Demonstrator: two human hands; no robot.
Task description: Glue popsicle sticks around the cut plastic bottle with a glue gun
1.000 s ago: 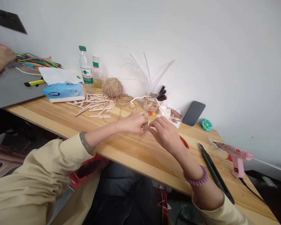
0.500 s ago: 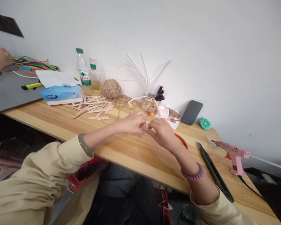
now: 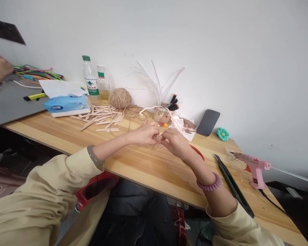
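Note:
My left hand [image 3: 143, 133] and my right hand [image 3: 176, 140] meet above the wooden table, fingertips almost touching. Both are closed in a pinch around a small tan piece that looks like jute twine [image 3: 154, 146]; a thin end pokes out below, and the fingers hide most of it. Just beyond the hands, small red and yellow bits [image 3: 163, 124] lie by a woven-looking holder [image 3: 162, 115] with black markers and glittery stems. A pale cord [image 3: 156, 107] arches across its front. Part of a red curved handle [image 3: 198, 152] shows behind my right forearm.
Wooden craft sticks [image 3: 102, 117], a twine ball [image 3: 120, 98], bottles [image 3: 91, 80] and a tissue pack [image 3: 68, 105] stand left. Rightward are a phone [image 3: 208, 122], green flower [image 3: 222, 134], utility knife [image 3: 232, 184] and pink glue gun [image 3: 256, 171]. Another person's hand [image 3: 0, 68] is far left.
The view has shifted slightly. My fingers have drawn a little closer together, and less of the tan piece shows between them. Both hands keep their pinch.

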